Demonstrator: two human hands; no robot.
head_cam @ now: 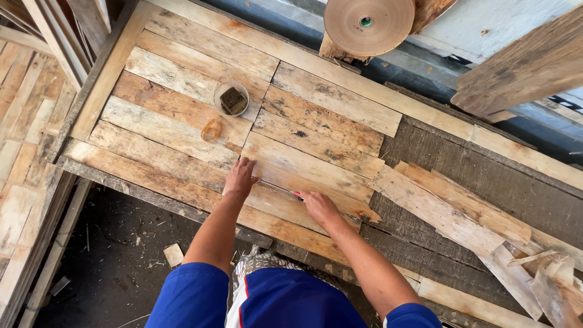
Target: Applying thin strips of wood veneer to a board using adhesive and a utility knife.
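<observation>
My left hand (240, 177) rests flat with its fingers spread on thin wooden veneer sheets (303, 161) laid across a rough plank workbench (182, 109). My right hand (318, 206) grips a small knife with a red handle (296, 194). Its thin metal blade lies along the veneer and points toward my left hand. The two hands are about a hand's width apart near the front edge of the bench.
A round tub holding a dark block (231, 98) and a small amber roll (211, 129) sit on the bench behind my left hand. A large roll of brown tape (368, 24) stands at the back. Loose veneer strips (486, 231) pile up at the right. Stacked boards (27, 140) stand at the left.
</observation>
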